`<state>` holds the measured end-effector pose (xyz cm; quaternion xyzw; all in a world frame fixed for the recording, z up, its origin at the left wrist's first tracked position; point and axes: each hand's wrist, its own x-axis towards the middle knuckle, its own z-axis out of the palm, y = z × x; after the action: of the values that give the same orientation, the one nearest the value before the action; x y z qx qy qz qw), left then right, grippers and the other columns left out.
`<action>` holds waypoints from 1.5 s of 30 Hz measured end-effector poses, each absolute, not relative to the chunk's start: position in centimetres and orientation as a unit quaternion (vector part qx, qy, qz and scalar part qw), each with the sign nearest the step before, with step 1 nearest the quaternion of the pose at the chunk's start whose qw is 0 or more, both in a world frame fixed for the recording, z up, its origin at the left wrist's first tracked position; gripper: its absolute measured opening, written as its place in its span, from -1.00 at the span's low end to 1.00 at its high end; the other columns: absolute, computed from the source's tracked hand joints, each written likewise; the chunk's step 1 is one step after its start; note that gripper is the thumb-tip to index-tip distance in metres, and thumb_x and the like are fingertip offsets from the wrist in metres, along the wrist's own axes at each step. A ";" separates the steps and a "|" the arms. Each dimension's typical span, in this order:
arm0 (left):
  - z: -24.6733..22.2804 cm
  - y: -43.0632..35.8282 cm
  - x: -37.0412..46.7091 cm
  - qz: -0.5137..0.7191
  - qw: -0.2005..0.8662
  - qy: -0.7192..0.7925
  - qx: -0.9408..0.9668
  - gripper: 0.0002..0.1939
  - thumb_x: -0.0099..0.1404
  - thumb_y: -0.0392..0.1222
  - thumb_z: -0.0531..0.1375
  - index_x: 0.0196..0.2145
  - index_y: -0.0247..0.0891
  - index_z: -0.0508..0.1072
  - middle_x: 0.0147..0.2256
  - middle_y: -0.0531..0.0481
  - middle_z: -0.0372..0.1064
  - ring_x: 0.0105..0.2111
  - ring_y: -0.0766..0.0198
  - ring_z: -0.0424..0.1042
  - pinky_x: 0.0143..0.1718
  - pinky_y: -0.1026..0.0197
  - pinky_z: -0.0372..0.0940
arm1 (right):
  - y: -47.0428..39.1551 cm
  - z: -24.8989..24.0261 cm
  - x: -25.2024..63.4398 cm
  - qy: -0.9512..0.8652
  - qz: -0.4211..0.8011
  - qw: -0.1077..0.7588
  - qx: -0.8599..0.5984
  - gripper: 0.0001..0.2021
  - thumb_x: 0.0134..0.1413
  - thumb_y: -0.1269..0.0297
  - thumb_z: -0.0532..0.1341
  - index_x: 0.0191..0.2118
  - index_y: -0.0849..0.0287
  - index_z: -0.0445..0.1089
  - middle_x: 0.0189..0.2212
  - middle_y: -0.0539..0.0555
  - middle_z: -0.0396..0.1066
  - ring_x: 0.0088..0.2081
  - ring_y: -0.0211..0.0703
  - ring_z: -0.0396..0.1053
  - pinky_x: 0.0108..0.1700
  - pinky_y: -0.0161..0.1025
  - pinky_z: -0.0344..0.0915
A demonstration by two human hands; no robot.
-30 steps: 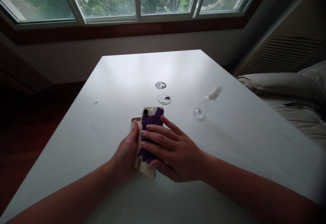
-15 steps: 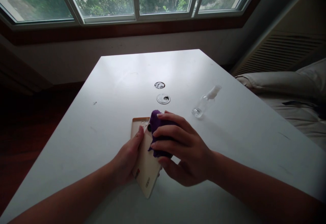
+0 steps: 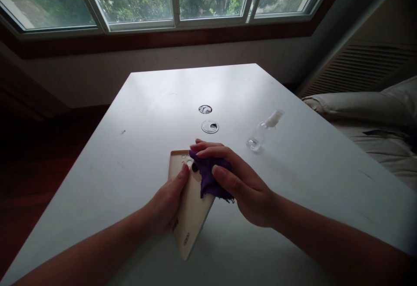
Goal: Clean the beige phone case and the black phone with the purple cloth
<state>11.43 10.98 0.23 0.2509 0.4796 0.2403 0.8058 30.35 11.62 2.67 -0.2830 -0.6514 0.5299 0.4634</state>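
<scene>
A pale gold phone (image 3: 192,216) with OPPO lettering lies back side up in my left hand (image 3: 166,203). My left thumb presses on its back near the camera, and the other fingers are hidden beneath. An orange-brown rim runs along the phone's top edge; I cannot tell whether that is a case. A crumpled purple cloth (image 3: 210,177) is gripped in my right hand (image 3: 249,190), thumb on top. The cloth covers the upper right of the phone's back and its edge, next to a dark camera lens.
On the white table (image 3: 156,103), a clear spray bottle (image 3: 260,134) lies on its side to the right. Two round inserts sit in the tabletop, one a metallic ring (image 3: 210,126). A cushioned seat (image 3: 358,108) stands right of the table, and a window spans the back.
My right hand has turned, bringing its thumb over the cloth and showing more of the cloth's lower edge. The phone has shifted and tilted slightly; my left hand keeps its grip.
</scene>
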 end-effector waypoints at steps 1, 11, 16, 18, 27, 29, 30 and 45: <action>0.2 10.9 11.5 0.252 0.804 0.475 0.254 -0.39 0.46 0.23 -0.03 -0.08 -0.43 0.48 -0.58 -0.16 0.43 -0.64 0.18 0.41 -0.55 0.23 0.30 | 11.4 2.8 30.3 -0.625 0.567 0.450 -0.292 -0.72 0.39 0.19 0.11 0.14 -0.03 0.33 0.30 0.06 0.19 0.34 -0.07 0.12 0.28 -0.08 0.25; -1.2 10.8 11.6 0.291 0.799 0.444 0.283 -0.40 0.31 0.28 0.17 -0.12 -0.38 0.55 -0.29 -0.19 0.53 -0.40 0.21 0.48 -0.40 0.31 0.35 | 11.3 2.2 28.8 -0.393 0.680 0.511 -0.349 -0.60 0.36 0.02 0.04 0.08 0.16 0.39 0.09 0.18 0.44 0.13 0.02 0.41 0.21 -0.02 0.33; -1.5 10.5 11.4 0.296 0.799 0.459 0.253 -0.40 0.24 0.31 0.22 -0.15 -0.36 0.55 -0.37 -0.10 0.50 -0.43 0.28 0.46 -0.43 0.35 0.32 | 11.2 2.4 28.8 -0.401 0.716 0.489 -0.294 -0.54 0.33 -0.03 0.08 0.17 0.15 0.32 0.10 0.19 0.43 0.12 0.01 0.42 0.15 -0.07 0.38; -1.6 10.5 11.3 0.294 0.798 0.460 0.255 -0.36 0.22 0.34 0.22 -0.17 -0.38 0.55 -0.39 -0.10 0.49 -0.43 0.28 0.46 -0.41 0.34 0.33 | 11.0 2.4 28.9 -0.425 0.707 0.487 -0.289 -0.58 0.28 -0.04 0.15 0.09 0.13 0.37 0.03 0.17 0.46 0.04 -0.02 0.45 0.07 -0.12 0.42; -1.7 10.7 11.4 0.193 0.875 0.318 0.311 -0.25 0.33 0.44 -0.06 -0.13 -0.33 0.52 -0.53 0.04 0.23 -0.64 0.45 0.15 -0.59 0.43 0.13 | 10.7 0.6 28.6 -0.382 0.638 0.589 -0.317 -0.49 0.13 -0.25 0.20 -0.45 0.16 0.26 -0.51 0.02 0.33 -0.52 -0.21 0.33 -0.46 -0.26 0.33; -1.9 10.8 11.5 0.194 0.881 0.283 0.325 -0.24 0.34 0.44 -0.08 0.00 -0.29 0.47 -0.47 0.03 0.24 -0.66 0.48 0.10 -0.62 0.43 0.10 | 11.1 0.2 29.0 -0.374 0.629 0.592 -0.338 -0.48 0.18 -0.25 0.15 -0.45 0.15 0.24 -0.56 -0.01 0.27 -0.60 -0.25 0.24 -0.56 -0.29 0.23; -1.9 10.8 11.6 0.201 0.881 0.268 0.334 -0.24 0.35 0.44 -0.08 0.09 -0.25 0.43 -0.39 -0.01 0.29 -0.64 0.48 0.13 -0.62 0.42 0.11 | 11.3 0.0 29.3 -0.371 0.616 0.594 -0.361 -0.48 0.20 -0.26 0.14 -0.45 0.15 0.23 -0.58 -0.02 0.25 -0.62 -0.27 0.20 -0.58 -0.31 0.20; -0.6 11.7 11.3 0.232 0.924 0.248 0.174 -0.35 0.45 0.26 -0.04 0.30 -0.19 0.29 0.15 -0.33 0.35 -0.03 -0.13 0.51 -0.08 -0.02 0.40 | 12.9 -1.7 30.3 -0.741 0.228 0.336 -0.535 -0.38 0.42 0.05 -0.02 0.46 0.18 -0.08 0.45 0.23 -0.19 0.45 0.12 -0.24 0.40 0.17 -0.07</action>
<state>11.30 11.75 -0.60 0.1741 0.2477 0.2325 0.9243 30.29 12.87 -1.66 -0.5348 -0.7412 0.2279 0.3356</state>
